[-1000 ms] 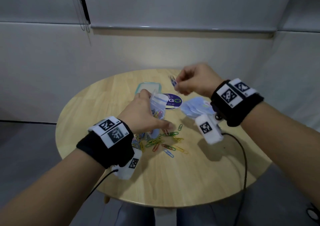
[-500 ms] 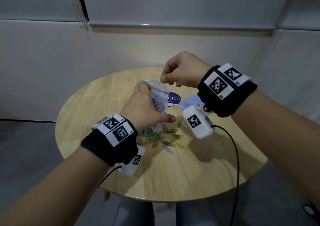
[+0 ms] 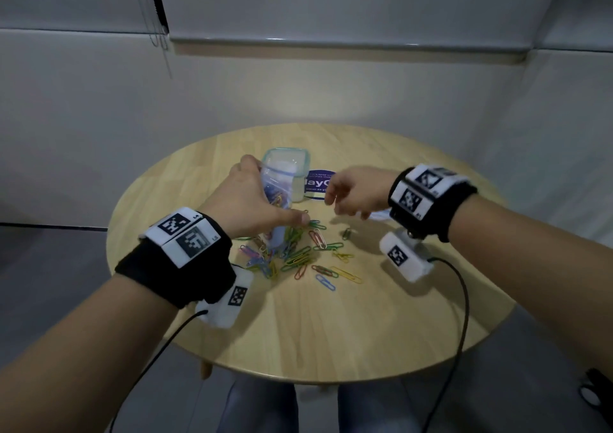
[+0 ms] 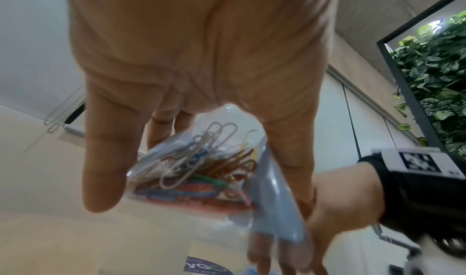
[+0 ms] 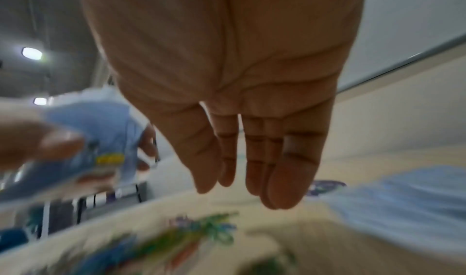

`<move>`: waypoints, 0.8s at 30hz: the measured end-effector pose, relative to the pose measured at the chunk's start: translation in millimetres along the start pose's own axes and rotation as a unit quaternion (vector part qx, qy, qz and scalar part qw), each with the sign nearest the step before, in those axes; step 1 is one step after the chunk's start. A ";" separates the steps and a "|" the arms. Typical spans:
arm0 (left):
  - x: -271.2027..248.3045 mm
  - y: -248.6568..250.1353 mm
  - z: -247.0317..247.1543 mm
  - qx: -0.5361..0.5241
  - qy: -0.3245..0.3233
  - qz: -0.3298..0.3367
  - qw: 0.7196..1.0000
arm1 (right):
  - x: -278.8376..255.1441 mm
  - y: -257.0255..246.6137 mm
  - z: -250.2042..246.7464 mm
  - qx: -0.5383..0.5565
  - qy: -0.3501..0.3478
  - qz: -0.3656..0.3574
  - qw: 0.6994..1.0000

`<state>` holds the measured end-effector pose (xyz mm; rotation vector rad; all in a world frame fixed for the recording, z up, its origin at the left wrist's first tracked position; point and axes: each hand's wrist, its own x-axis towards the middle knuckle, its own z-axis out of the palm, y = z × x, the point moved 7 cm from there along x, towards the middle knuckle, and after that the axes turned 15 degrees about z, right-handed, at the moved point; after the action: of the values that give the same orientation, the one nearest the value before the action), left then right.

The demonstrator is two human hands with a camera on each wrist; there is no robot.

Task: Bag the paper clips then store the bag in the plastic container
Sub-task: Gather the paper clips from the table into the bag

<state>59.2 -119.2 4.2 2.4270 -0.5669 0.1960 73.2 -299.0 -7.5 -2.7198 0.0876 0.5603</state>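
My left hand grips a clear zip bag upright above the table; coloured paper clips fill its lower part. More loose paper clips lie scattered on the wood below and to the right of the bag. The clear plastic container with a teal rim stands just behind the bag. My right hand hovers to the right of the bag, above the clips, with fingers straight and nothing in it.
The round wooden table stands near a white wall. A purple round sticker lies right of the container. Light blue bags lie under my right wrist. Cables hang from both wrist cameras.
My right hand carried a clip to the bag's mouth, then dropped lower to the right with its fingers straightened and empty. The left hand kept holding the bag.
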 end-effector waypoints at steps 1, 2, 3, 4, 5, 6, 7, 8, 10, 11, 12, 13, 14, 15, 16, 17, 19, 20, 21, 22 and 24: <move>-0.2 -2.4 -1.7 -0.001 0.001 -0.002 1.000 | 1.5 0.6 10.6 -0.051 -0.004 -0.005 0.999; -0.3 -3.7 -3.5 -0.001 0.002 -0.003 1.000 | 1.8 -2.6 18.7 -0.097 0.005 -0.021 0.995; -0.5 -5.0 -4.5 0.002 0.003 -0.005 1.000 | 1.1 -8.1 24.5 -0.135 0.018 -0.041 0.990; -0.6 -5.5 -5.7 0.004 0.004 -0.004 1.000 | 2.5 -13.3 29.6 -0.165 0.028 -0.058 0.984; -0.5 -6.5 -6.3 0.005 0.006 -0.003 1.000 | 6.2 -17.0 34.0 -0.181 0.034 -0.069 0.981; -0.3 -7.3 -6.9 0.004 0.007 -0.002 1.000 | 11.4 -19.0 37.0 -0.183 0.037 -0.071 0.980; 0.0 -8.5 -6.9 0.002 0.008 -0.002 1.000 | 15.4 -20.5 38.2 -0.180 0.041 -0.067 0.980; 0.2 -9.7 -7.1 -0.001 0.008 -0.001 1.000 | 18.8 -21.5 38.8 -0.175 0.044 -0.062 0.982; 0.4 -11.3 -7.0 -0.003 0.005 0.000 1.000 | 20.3 -22.2 40.4 -0.179 0.034 -0.058 0.982; 0.2 -11.7 -7.0 -0.003 0.004 0.001 1.000 | 18.8 -22.5 41.0 -0.189 0.029 -0.060 0.980; 0.0 -11.5 -6.7 -0.003 0.002 0.003 1.000 | 16.6 -22.6 41.5 -0.200 0.028 -0.064 0.977; -0.3 -10.6 -5.7 -0.002 -0.002 0.006 1.000 | 13.8 -22.0 41.7 -0.209 0.030 -0.067 0.975; -0.9 -9.5 -4.6 0.000 -0.006 0.010 1.000 | 11.0 -21.6 42.2 -0.212 0.034 -0.071 0.974; -1.2 -8.8 -2.6 0.002 -0.011 0.013 1.000 | 8.0 -21.2 42.7 -0.212 0.038 -0.076 0.974; -1.3 -8.2 -0.7 0.004 -0.016 0.015 1.000 | 5.1 -21.1 43.4 -0.210 0.044 -0.083 0.973; -1.3 -8.3 1.4 0.006 -0.020 0.016 1.000 | 2.3 -21.6 44.5 -0.207 0.049 -0.090 0.973; -0.6 -8.8 5.2 0.006 -0.027 0.016 1.000 | -1.6 -22.3 46.5 -0.204 0.061 -0.101 0.972; -0.1 -8.3 6.3 0.005 -0.028 0.017 0.999 | -2.6 -22.9 47.4 -0.204 0.069 -0.101 0.971; 0.1 -7.1 7.4 0.004 -0.030 0.019 0.999 | -3.3 -23.7 47.9 -0.204 0.077 -0.100 0.971; 0.2 -6.2 7.9 0.006 -0.032 0.020 0.999 | -4.0 -24.6 48.2 -0.203 0.080 -0.098 0.971; -1.0 -4.2 7.6 0.012 -0.036 0.018 0.999 | -5.5 -25.9 48.0 -0.201 0.073 -0.093 0.972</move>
<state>60.2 -120.5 -4.3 2.4565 -0.6443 0.1310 53.7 -257.7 -37.7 -3.1131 -0.2699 0.3525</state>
